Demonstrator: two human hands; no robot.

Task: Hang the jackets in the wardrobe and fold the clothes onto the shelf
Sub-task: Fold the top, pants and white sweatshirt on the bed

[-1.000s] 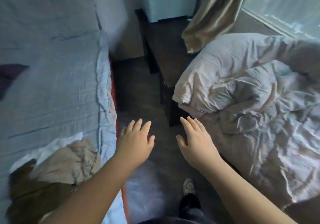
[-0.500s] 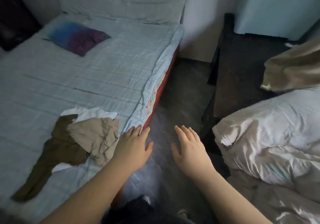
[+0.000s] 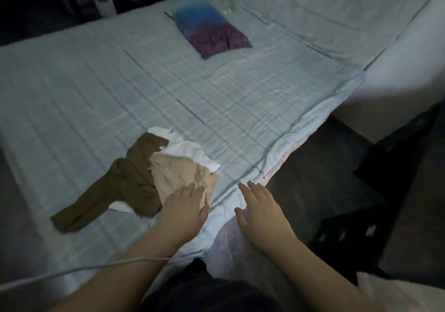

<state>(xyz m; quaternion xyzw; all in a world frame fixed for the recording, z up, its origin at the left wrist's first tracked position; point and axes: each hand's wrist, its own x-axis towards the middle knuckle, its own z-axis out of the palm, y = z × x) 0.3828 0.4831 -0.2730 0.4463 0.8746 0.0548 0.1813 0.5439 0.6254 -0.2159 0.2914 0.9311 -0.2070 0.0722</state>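
A heap of clothes [image 3: 134, 179] lies near the bed [image 3: 240, 99] edge. The left hand [image 3: 185, 205], fingers [image 3: 190, 189] straight, reaches the beige piece [image 3: 175, 174] and holds nothing. The right hand [image 3: 262, 205] hovers open alongside. The cloth looks light and limp, best pinched at a hem.

The 1 head-worn camera looks forward and down, close over the near edge of the bed [image 3: 96, 83].

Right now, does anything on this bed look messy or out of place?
Yes: three garments lie in a crumpled, unfolded heap near the edge of the bed, a tan garment overlapping an olive-brown garment and a white garment. The left hand reaches over the tan one.
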